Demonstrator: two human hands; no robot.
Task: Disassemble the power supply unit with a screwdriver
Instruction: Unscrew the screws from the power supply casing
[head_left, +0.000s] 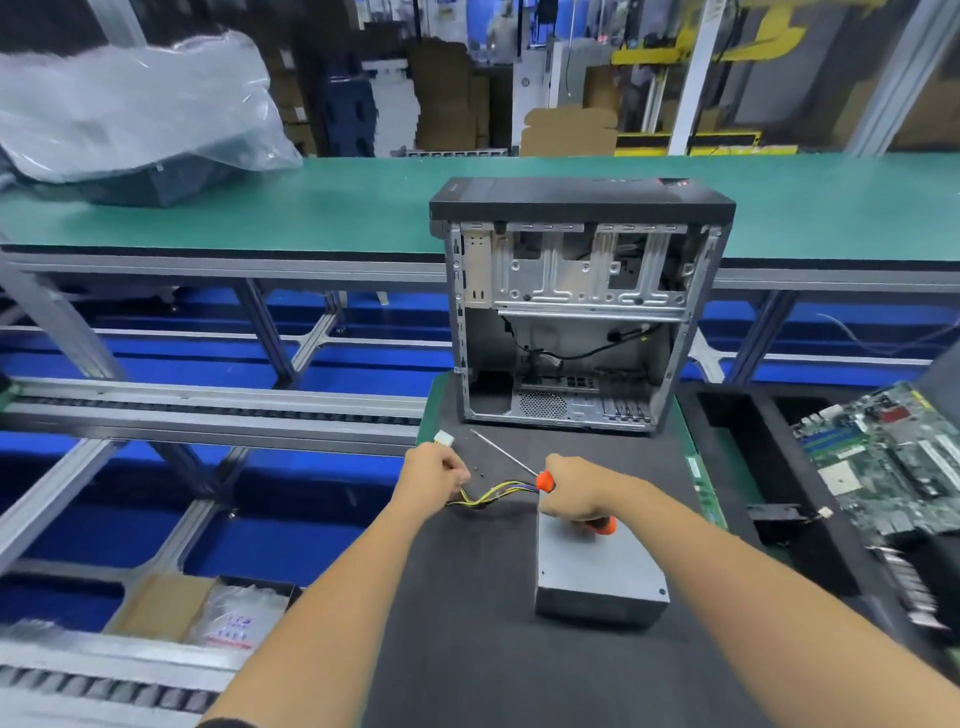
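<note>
Dark tabletop (467, 597) holds a gray power supply unit (597, 571) at 6 o'clock. At 12 o'clock stands an open computer case (576, 306). The left hand (434, 475) holds the colored wires (498, 492). The right hand (576, 488) grips an orange screwdriver (545, 480) on top of the unit.

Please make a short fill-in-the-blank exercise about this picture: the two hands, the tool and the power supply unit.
1. The right hand holds a screwdriver with an ____ handle.
2. The left hand grips the bundle of wires that runs from the ____ metal power supply unit.
3. Behind both hands, the computer case stands ____ on the black mat, with its side open.
4. The green motherboard lies to the ____ of the case.

Missing words: orange; grey; upright; right
</note>
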